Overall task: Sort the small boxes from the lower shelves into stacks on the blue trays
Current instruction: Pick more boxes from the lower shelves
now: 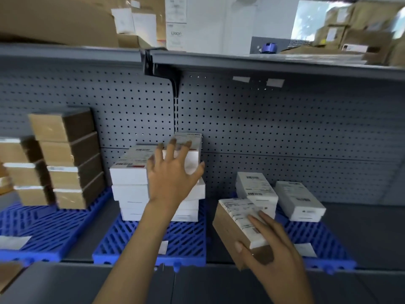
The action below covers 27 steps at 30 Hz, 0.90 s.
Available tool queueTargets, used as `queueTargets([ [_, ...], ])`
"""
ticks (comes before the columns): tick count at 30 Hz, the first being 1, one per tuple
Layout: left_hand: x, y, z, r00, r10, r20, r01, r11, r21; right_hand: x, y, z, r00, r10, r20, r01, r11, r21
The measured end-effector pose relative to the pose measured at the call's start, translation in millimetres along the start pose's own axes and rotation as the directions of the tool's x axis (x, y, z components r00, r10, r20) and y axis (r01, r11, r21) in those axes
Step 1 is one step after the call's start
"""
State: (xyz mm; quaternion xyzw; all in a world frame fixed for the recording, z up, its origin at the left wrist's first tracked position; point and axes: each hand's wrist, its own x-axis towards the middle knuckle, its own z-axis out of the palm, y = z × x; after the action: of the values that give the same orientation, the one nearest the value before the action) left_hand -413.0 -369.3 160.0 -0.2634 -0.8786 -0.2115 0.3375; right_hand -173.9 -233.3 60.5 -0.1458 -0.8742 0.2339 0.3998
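Box, brown, probably cardboard, white-labelled

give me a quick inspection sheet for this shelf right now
surface: grey shelf, three blue trays side by side
job's things: brown stacks on left tray; white stack on middle tray; two white boxes on right tray
clutter: paper slips on the trays
grippers: left hand rests on white stack's top box; right hand grips a labelled brown box
cables: nothing seen
surroundings: pegboard behind; cartons on upper shelf

head view, near, facing shelf
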Motion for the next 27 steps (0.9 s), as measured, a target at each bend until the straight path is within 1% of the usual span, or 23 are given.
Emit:
queueTargets([
  [2, -26.4, -7.5, -16.1, 1.000, 0.001, -0.011, -0.001, 1.000, 0.008, -7.8, -8.4, -3.1, 1.000, -0.026, 0.013, 0.026, 1.000, 0.015],
  [7, -90.3, -40.3, -55.6, 0.999, -0.031, 0.043, 0.026, 0.995, 0.101, -27.9, -38.8, 11.1, 0.998, -0.054, 0.043, 0.053, 0.998, 0.041],
  [12, -140.3, -95.8, -87.2, 0.991, -0.070, 0.118, 0.051, 0.986, 0.158, -37.7, -86.5, 36.5, 0.991, -0.098, 0.095, 0.087, 0.989, 0.116],
  [16, -164.0, -145.4, -110.5, 0.983, -0.128, 0.130, 0.107, 0.982, 0.158, -43.2, -132.5, 63.4, 0.983, -0.136, 0.125, 0.114, 0.979, 0.167],
  [23, -184.5, -266.2, -147.6, 0.985, -0.134, 0.111, 0.114, 0.980, 0.163, -49.3, -236.6, 130.6, 0.970, -0.176, 0.167, 0.154, 0.978, 0.139],
  [27, -188.4, -347.2, -172.1, 0.978, -0.155, 0.136, 0.140, 0.984, 0.114, -40.2, -308.3, 175.4, 0.973, -0.173, 0.152, 0.151, 0.978, 0.145],
])
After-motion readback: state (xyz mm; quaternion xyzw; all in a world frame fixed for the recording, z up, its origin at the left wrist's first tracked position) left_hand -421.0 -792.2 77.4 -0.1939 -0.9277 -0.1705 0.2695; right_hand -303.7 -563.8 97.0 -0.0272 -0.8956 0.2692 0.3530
